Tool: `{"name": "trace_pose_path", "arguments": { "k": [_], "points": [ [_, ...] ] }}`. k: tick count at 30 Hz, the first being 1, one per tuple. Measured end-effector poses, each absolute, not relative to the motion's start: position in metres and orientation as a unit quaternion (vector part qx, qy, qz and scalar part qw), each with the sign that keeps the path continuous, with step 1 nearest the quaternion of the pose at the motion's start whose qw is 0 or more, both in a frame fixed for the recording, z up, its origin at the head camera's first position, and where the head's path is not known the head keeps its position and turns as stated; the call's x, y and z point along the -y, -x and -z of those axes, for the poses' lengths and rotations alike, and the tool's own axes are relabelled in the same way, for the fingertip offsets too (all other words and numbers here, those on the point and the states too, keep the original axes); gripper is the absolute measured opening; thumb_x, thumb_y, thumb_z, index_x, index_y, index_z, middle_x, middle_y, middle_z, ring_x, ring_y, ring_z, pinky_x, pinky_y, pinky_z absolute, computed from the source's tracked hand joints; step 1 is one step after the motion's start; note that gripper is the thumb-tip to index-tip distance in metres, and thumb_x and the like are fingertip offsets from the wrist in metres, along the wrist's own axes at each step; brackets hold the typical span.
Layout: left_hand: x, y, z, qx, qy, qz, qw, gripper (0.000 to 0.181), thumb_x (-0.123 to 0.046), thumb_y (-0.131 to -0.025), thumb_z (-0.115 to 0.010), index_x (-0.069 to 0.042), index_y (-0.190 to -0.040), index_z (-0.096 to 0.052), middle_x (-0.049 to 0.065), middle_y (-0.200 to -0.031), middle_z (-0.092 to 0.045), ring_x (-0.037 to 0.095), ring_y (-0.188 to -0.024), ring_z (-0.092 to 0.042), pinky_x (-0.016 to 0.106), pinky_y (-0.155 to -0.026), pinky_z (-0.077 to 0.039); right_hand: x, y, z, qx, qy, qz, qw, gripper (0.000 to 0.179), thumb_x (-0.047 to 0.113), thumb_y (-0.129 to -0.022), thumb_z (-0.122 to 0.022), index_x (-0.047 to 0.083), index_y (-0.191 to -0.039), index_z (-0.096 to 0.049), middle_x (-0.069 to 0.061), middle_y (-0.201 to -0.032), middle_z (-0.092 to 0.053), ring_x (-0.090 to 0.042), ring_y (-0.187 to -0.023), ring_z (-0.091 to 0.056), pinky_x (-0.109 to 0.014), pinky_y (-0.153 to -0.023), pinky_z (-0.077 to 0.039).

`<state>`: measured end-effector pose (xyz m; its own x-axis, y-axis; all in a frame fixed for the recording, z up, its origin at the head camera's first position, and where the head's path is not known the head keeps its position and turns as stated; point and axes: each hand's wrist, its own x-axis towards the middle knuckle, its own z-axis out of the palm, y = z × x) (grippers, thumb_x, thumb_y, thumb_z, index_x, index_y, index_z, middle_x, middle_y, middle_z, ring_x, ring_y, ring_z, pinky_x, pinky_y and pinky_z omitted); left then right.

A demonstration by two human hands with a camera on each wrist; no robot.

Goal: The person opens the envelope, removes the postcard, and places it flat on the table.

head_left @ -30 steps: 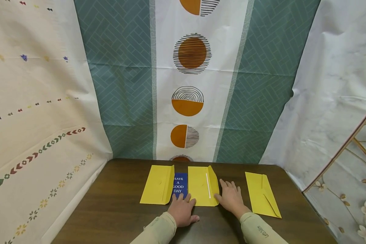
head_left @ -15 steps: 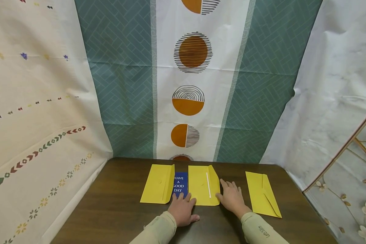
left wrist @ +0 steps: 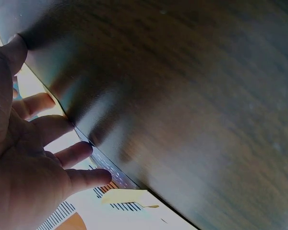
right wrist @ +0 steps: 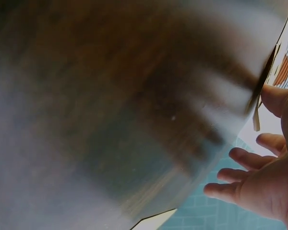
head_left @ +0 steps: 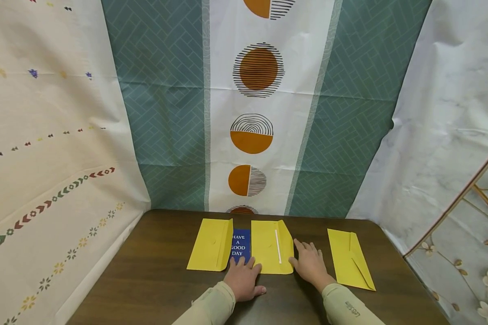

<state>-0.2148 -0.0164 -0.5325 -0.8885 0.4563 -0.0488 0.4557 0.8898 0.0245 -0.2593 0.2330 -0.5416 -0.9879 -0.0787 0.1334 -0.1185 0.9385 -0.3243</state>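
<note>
Our middle yellow envelope point(head_left: 265, 248) points away longways.
Left grip point(head_left: 244, 280) by its near-left corner, right grip point(head_left: 310, 265) at its right edge: both close, spread, holding nothing.

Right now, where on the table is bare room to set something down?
Widest: the table, left of the left envelope. Smaller: beyond the right hand, between middle envelope and right envelope. Crowded: the centre, with blue card between two envelopes, left hand at its near end.

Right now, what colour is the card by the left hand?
The card is blue with white lettering, clearest in the head view.
</note>
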Motion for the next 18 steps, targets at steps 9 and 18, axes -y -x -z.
{"name": "trace_pose_path", "arguments": {
  "k": [9, 18],
  "points": [
    [0.0171, 0.2141, 0.5305, -0.972, -0.235, -0.012, 0.03, 0.068, -0.068, -0.096, -0.066, -0.024, -0.147, -0.062, 0.004, -0.158, -0.059, 0.036, -0.141, -0.056, 0.068, -0.119, -0.042, -0.2355, 0.2609, 0.5433, 0.983, -0.062, -0.164, 0.063, 0.063, 0.027, -0.099, -0.076, 0.004, -0.153, -0.055, -0.032, -0.15, -0.057, -0.061, -0.146, -0.045, -0.081, -0.115, -0.033],
    [0.0168, 0.2125, 0.5326, -0.972, -0.232, -0.017, 0.029, 0.069, -0.067, -0.096, -0.067, -0.024, -0.149, -0.062, 0.004, -0.16, -0.058, 0.036, -0.144, -0.055, 0.068, -0.119, -0.041, -0.2363, 0.2605, 0.5434, 0.983, -0.068, -0.16, 0.062, 0.059, 0.025, -0.098, -0.078, 0.007, -0.151, -0.059, -0.033, -0.149, -0.059, -0.062, -0.143, -0.047, -0.081, -0.113, -0.036]
  ]
}}
